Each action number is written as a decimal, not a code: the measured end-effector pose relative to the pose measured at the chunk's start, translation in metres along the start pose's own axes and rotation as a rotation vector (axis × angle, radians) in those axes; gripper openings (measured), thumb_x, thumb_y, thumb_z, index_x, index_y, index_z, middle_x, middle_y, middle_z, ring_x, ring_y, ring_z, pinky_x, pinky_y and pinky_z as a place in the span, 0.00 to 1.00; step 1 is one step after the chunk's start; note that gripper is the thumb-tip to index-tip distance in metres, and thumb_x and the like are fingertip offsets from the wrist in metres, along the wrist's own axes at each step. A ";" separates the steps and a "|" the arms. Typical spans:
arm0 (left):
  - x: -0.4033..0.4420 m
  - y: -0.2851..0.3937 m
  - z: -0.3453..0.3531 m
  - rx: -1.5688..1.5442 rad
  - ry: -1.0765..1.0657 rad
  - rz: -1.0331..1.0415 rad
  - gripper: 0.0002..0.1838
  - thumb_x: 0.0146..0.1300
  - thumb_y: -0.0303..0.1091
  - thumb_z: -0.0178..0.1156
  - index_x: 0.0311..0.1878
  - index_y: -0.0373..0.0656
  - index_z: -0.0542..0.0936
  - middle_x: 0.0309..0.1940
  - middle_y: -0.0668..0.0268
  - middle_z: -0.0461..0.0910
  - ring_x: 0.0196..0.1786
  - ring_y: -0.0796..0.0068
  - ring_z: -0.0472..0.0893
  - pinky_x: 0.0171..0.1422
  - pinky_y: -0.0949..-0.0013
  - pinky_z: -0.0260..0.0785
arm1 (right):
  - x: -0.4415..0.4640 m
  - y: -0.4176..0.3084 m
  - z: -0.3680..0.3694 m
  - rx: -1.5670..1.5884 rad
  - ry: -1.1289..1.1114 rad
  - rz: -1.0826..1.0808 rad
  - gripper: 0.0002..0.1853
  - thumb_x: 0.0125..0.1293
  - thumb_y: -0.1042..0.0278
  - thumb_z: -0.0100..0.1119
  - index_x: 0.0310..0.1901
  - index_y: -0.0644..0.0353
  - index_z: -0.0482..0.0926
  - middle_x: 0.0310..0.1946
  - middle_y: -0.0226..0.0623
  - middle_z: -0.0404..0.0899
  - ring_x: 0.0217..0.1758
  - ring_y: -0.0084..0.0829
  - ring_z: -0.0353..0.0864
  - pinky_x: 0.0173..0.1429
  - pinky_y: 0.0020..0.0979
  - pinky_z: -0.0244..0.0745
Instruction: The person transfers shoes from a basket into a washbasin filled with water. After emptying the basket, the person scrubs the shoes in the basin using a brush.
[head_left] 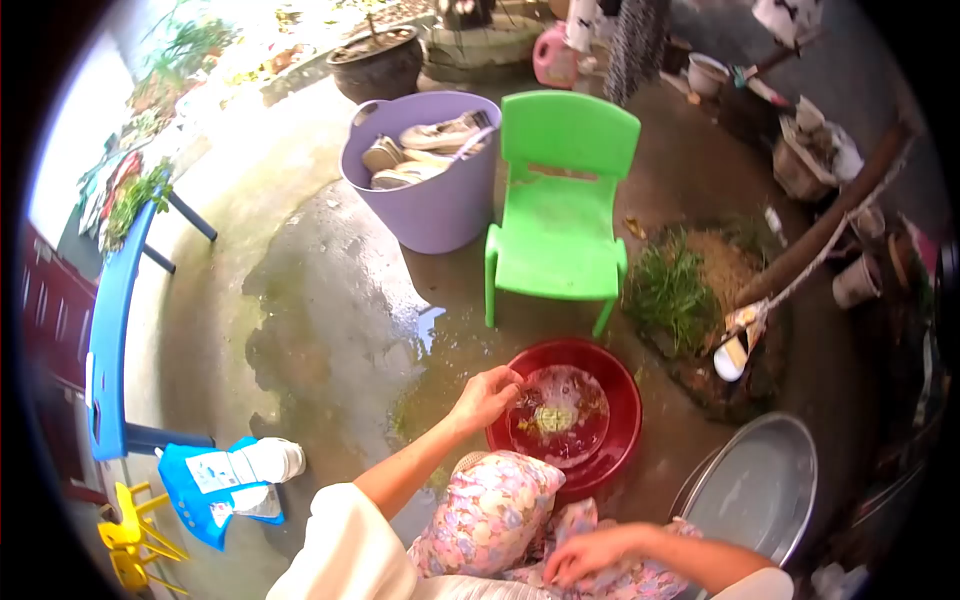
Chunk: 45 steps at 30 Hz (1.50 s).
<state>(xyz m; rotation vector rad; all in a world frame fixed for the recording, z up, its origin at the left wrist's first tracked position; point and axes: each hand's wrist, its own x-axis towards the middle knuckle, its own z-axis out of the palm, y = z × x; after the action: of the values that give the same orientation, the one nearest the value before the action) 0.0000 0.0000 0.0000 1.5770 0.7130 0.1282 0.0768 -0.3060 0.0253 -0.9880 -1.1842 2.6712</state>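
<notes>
My left hand [487, 397] is over the left rim of a red basin [622, 450], its fingertips bent inward; whether they hold anything is too small to make out. Inside the basin lie water with suds and a pale yellow-green object [554, 419]. My right hand [590, 556] rests low, against the pink flowered cloth [500, 505] over my lap, with its fingers curled downward and partly hidden.
A green chair [560, 235] stands beyond the basin, beside a purple tub [435, 210] of shoes. A metal basin [755, 490] is at the right, near a grassy patch [675, 290]. A blue table [112, 330] and yellow stool [128, 530] are at the left.
</notes>
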 end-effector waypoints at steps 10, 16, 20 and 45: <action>0.142 0.031 -0.165 0.839 0.661 0.576 0.07 0.59 0.28 0.55 0.40 0.41 0.78 0.36 0.54 0.80 0.41 0.50 0.80 0.46 0.50 0.74 | -0.010 -0.083 0.028 -0.609 0.582 0.015 0.15 0.64 0.65 0.58 0.51 0.59 0.79 0.39 0.41 0.83 0.40 0.38 0.82 0.45 0.37 0.76; 0.224 0.054 -0.257 1.300 0.842 0.351 0.17 0.55 0.29 0.58 0.49 0.40 0.75 0.49 0.58 0.77 0.58 0.59 0.75 0.61 0.55 0.67 | -0.030 -0.138 0.027 -0.803 0.747 -0.058 0.13 0.60 0.64 0.59 0.44 0.59 0.80 0.34 0.46 0.82 0.37 0.44 0.82 0.41 0.42 0.76; 0.254 0.032 -0.274 1.408 0.927 0.377 0.22 0.53 0.33 0.62 0.53 0.43 0.74 0.53 0.61 0.76 0.62 0.62 0.72 0.69 0.52 0.58 | -0.039 -0.154 0.017 -0.850 0.776 -0.072 0.11 0.58 0.64 0.59 0.40 0.59 0.80 0.31 0.48 0.82 0.35 0.49 0.82 0.37 0.46 0.76; -0.023 0.023 -0.182 1.224 0.355 0.545 0.08 0.60 0.28 0.60 0.28 0.44 0.70 0.24 0.60 0.73 0.34 0.58 0.76 0.48 0.57 0.61 | -0.053 0.128 -0.095 0.830 0.969 0.403 0.39 0.67 0.56 0.63 0.71 0.63 0.54 0.57 0.54 0.69 0.55 0.45 0.79 0.44 0.51 0.86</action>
<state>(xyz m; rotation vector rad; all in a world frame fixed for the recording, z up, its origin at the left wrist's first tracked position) -0.0976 0.1455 0.0578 2.9633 0.6269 0.4360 0.1993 -0.3504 -0.0816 -2.0059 0.2991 1.9708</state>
